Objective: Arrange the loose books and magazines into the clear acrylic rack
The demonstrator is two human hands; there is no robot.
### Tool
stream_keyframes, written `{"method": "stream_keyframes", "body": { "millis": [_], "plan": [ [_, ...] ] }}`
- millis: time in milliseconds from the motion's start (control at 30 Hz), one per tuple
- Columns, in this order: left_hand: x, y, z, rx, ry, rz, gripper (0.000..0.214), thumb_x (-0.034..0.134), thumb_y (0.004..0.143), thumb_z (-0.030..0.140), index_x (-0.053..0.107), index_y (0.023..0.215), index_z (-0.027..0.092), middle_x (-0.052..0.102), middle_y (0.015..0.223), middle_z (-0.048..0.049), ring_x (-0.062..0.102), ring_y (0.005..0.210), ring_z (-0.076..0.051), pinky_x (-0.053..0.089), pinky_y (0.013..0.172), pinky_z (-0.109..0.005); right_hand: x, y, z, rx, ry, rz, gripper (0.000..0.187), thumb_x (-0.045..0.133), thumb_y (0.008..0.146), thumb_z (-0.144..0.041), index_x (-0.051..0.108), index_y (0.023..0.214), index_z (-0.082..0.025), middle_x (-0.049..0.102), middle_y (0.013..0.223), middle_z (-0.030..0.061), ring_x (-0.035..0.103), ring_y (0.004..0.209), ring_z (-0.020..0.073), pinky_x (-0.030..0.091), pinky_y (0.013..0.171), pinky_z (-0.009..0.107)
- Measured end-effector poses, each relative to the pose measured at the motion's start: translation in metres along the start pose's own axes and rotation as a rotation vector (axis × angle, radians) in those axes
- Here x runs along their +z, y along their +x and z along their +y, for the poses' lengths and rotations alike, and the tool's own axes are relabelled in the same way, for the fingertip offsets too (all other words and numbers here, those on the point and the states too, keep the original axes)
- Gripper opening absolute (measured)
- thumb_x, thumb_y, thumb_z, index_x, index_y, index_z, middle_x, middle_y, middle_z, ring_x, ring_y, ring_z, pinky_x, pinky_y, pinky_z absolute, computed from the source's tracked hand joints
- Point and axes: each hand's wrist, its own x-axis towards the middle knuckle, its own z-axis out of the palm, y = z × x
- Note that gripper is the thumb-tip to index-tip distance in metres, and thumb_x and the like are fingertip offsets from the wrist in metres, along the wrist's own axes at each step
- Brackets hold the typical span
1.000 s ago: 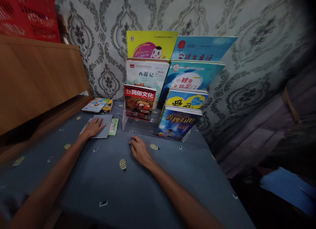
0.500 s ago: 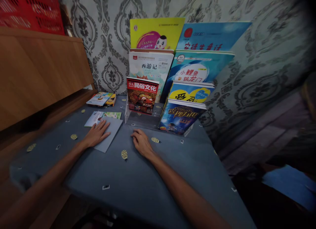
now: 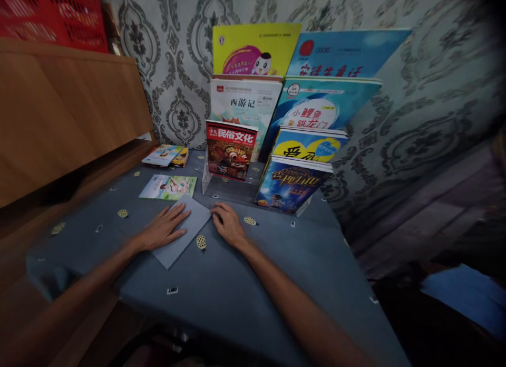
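Observation:
My left hand point(image 3: 163, 229) lies flat with fingers spread on a thin grey booklet point(image 3: 196, 222) that rests on the blue-grey tablecloth point(image 3: 245, 282). My right hand point(image 3: 228, 225) rests palm down on the cloth, its fingertips at the booklet's right edge, fingers loosely apart. Just beyond them stands a clear tiered book stand point(image 3: 233, 189) holding several children's books, with a red-covered one point(image 3: 231, 149) at the front left and a dark blue one point(image 3: 291, 184) at the front right.
A green picture book point(image 3: 168, 187) lies flat behind the grey booklet, and a small stack of books point(image 3: 166, 155) sits further back. A wooden panel point(image 3: 59, 108) rises at the left with a red crate point(image 3: 51, 16) on top. Patterned wallpaper backs the stand.
My left hand has slid the grey booklet right and toward me, off the green picture book, which now lies uncovered. My right hand stayed in nearly the same spot.

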Motion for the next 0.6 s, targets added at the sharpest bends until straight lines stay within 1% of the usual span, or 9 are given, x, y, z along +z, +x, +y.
{"method": "stream_keyframes", "body": {
  "millis": [133, 200, 267, 333, 400, 467, 533, 600],
  "plan": [
    [-0.009, 0.001, 0.01, 0.103, -0.108, -0.047, 0.065, 0.035, 0.101, 0.058, 0.031, 0.158, 0.026, 0.024, 0.167, -0.0113, 0.023, 0.155, -0.026, 0.02, 0.124, -0.051, -0.002, -0.001, -0.003, -0.056, 0.024, -0.007, 0.026, 0.051, 0.095, -0.018, 0.07, 0.112, -0.016, 0.065, 0.131, 0.0154, 0.058, 0.126, 0.025, 0.043, 0.11, 0.046],
    [-0.017, 0.005, 0.017, 0.162, -0.165, -0.076, 0.063, 0.039, 0.101, 0.059, 0.035, 0.156, 0.028, 0.028, 0.166, -0.0098, 0.026, 0.154, -0.025, 0.019, 0.125, -0.051, -0.003, -0.001, -0.005, -0.086, 0.03, -0.017, 0.027, 0.051, 0.095, -0.02, 0.07, 0.115, -0.017, 0.066, 0.132, 0.0153, 0.058, 0.126, 0.0246, 0.04, 0.112, 0.048],
    [-0.026, 0.01, 0.026, 0.226, -0.206, -0.112, 0.057, 0.039, 0.101, 0.057, 0.043, 0.151, 0.03, 0.034, 0.164, -0.008, 0.031, 0.152, -0.023, 0.018, 0.125, -0.05, -0.003, -0.001, -0.007, -0.113, 0.035, -0.029, 0.028, 0.051, 0.096, -0.02, 0.07, 0.117, -0.018, 0.066, 0.132, 0.0145, 0.057, 0.128, 0.0239, 0.039, 0.113, 0.049],
    [-0.035, 0.014, 0.038, 0.279, -0.231, -0.133, 0.049, 0.039, 0.102, 0.053, 0.052, 0.144, 0.03, 0.043, 0.159, -0.0075, 0.035, 0.15, -0.022, 0.018, 0.126, -0.05, -0.004, -0.001, -0.008, -0.123, 0.033, -0.05, 0.029, 0.05, 0.097, -0.02, 0.069, 0.119, -0.019, 0.067, 0.132, 0.0133, 0.056, 0.129, 0.0232, 0.041, 0.111, 0.047],
    [-0.042, 0.018, 0.052, 0.297, -0.227, -0.115, 0.042, 0.041, 0.103, 0.048, 0.058, 0.135, 0.028, 0.054, 0.151, -0.0077, 0.036, 0.149, -0.022, 0.016, 0.126, -0.053, -0.004, -0.002, -0.01, -0.105, 0.014, -0.095, 0.03, 0.049, 0.098, -0.021, 0.069, 0.12, -0.02, 0.07, 0.126, 0.0113, 0.058, 0.125, 0.0226, 0.044, 0.107, 0.045],
    [-0.044, 0.021, 0.066, 0.288, -0.178, -0.076, 0.036, 0.044, 0.102, 0.045, 0.06, 0.129, 0.026, 0.059, 0.145, -0.0086, 0.039, 0.148, -0.024, 0.016, 0.125, -0.055, -0.005, -0.003, -0.011, -0.078, -0.017, -0.136, 0.03, 0.048, 0.099, -0.022, 0.068, 0.121, -0.02, 0.073, 0.119, 0.0094, 0.061, 0.118, 0.0222, 0.046, 0.104, 0.043],
    [-0.038, 0.022, 0.079, 0.261, -0.092, -0.024, 0.036, 0.046, 0.101, 0.046, 0.059, 0.126, 0.023, 0.058, 0.144, -0.0121, 0.042, 0.145, -0.026, 0.021, 0.123, -0.055, -0.005, -0.004, -0.013, -0.071, -0.04, -0.145, 0.029, 0.047, 0.1, -0.022, 0.068, 0.12, -0.018, 0.074, 0.114, 0.0093, 0.063, 0.112, 0.022, 0.047, 0.102, 0.041],
    [-0.027, 0.023, 0.091, 0.217, 0.002, 0.039, 0.042, 0.047, 0.1, 0.049, 0.057, 0.126, 0.019, 0.057, 0.143, -0.0172, 0.046, 0.141, -0.03, 0.028, 0.119, -0.054, -0.005, -0.004, -0.014, -0.083, -0.049, -0.128, 0.027, 0.048, 0.1, -0.022, 0.069, 0.117, -0.018, 0.074, 0.111, 0.0096, 0.063, 0.109, 0.0214, 0.046, 0.102, 0.04]
  ]
}}
